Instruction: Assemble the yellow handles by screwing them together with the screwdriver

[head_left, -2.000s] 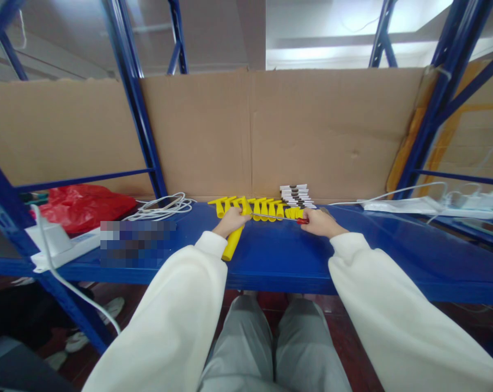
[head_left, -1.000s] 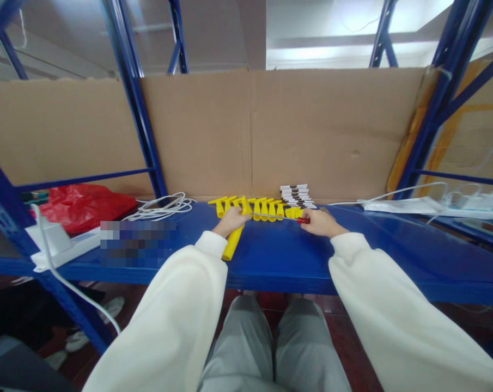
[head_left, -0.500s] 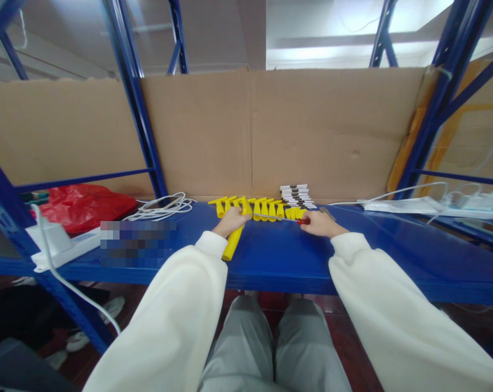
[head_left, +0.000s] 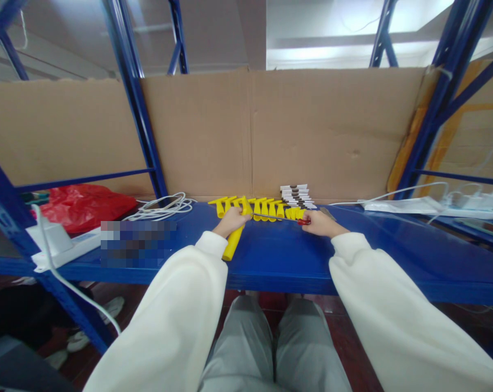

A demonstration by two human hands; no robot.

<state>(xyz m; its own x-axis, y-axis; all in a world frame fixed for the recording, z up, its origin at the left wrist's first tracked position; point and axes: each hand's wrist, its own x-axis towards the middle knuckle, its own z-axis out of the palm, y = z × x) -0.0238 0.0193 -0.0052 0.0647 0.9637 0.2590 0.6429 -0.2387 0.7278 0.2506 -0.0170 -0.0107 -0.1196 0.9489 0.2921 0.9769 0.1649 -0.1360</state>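
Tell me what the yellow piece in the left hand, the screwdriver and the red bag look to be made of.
Yellow piece: probably moulded plastic, smooth, evenly coloured.
Screwdriver: shaft likely steel, thin, grey and shiny; red handle perhaps plastic, mostly covered by the right hand.
Red bag: thin plastic film, judging by its glossy creases.

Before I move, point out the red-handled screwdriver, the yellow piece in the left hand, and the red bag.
Red-handled screwdriver (head_left: 302,221), head view: its handle.
Yellow piece (head_left: 233,244), head view: its near, tube-like end.
Red bag (head_left: 83,209), head view: middle of its crumpled surface.
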